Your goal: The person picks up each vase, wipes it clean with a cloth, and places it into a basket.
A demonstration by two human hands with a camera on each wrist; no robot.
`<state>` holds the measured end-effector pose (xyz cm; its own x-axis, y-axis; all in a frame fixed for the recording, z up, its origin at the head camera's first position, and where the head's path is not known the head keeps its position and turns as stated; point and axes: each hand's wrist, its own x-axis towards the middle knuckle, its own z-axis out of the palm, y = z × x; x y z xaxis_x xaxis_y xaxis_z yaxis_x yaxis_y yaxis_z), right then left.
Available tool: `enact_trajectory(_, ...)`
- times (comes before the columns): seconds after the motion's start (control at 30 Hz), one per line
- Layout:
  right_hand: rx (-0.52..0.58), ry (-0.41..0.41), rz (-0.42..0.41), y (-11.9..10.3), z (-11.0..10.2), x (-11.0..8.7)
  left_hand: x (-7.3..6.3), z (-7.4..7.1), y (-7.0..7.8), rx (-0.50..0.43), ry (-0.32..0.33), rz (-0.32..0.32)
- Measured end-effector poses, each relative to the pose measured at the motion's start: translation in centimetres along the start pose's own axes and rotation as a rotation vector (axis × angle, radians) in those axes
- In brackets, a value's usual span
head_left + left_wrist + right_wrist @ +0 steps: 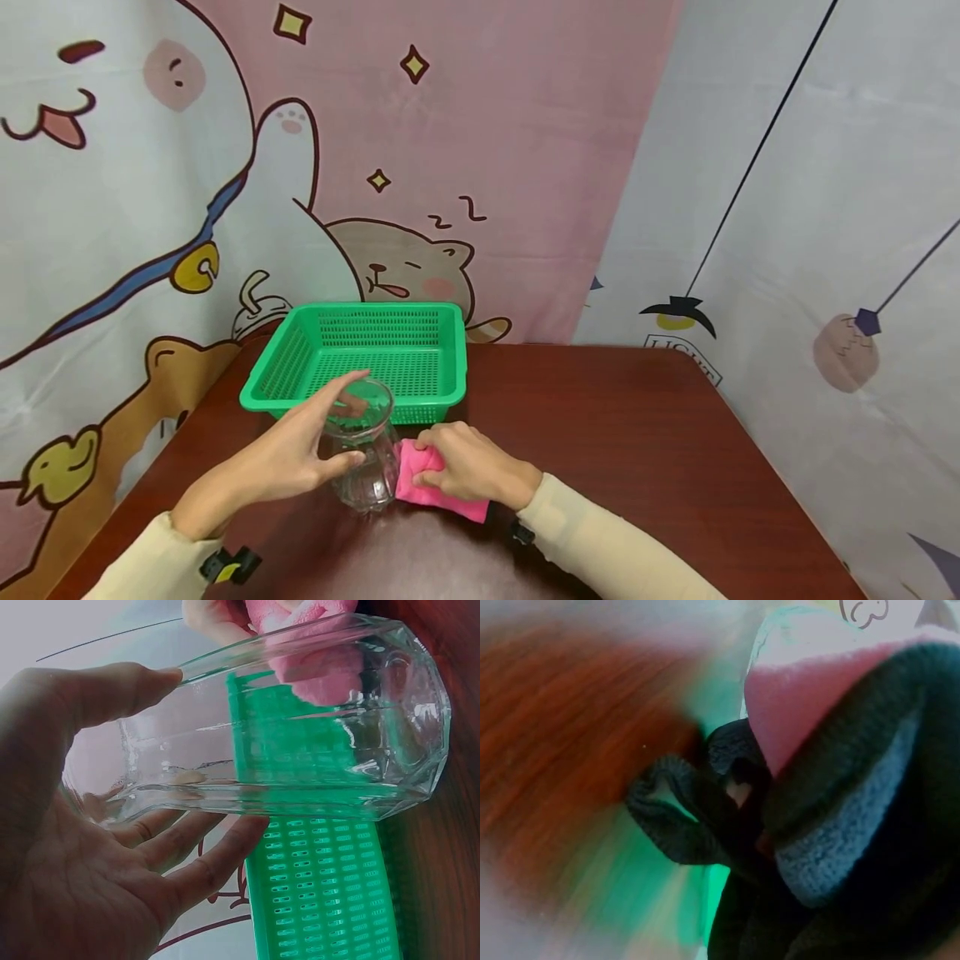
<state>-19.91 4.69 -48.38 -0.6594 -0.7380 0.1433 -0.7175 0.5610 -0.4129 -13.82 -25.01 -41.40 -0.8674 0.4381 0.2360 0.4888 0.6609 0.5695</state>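
Note:
A clear glass jar [369,483] with a narrowed neck and faceted sides is in front of the green basket, its base lower in the head view. My left hand [288,458] holds it from the left, thumb on one side and fingers on the other, as the left wrist view shows. A pink cloth [442,498] is bunched in my right hand [472,462], which grips it against the jar's right side. In the right wrist view, the pink cloth [802,705] is partly covered by dark, shadowed folds, and the right fingers cannot be made out.
Behind the jar stands a green plastic basket [456,379] with slotted walls. The dark reddish-brown table [615,450] extends right to a cartoon-print curtain [510,150], which hangs behind and along both sides.

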Motion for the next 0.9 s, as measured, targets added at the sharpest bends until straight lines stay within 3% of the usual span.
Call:
enact_trajectory(0.37, 0.033, 0.05, -0.008, 0.0, 0.1, -0.1, 0.0, 0.0, -0.1, 0.002, 0.0, 0.004)
enact_trajectory(0.9, 0.149, 0.21, -0.095, -1.1, -1.7, 0.6, 0.1, 0.1, -0.1, -0.005, 0.01, 0.013)
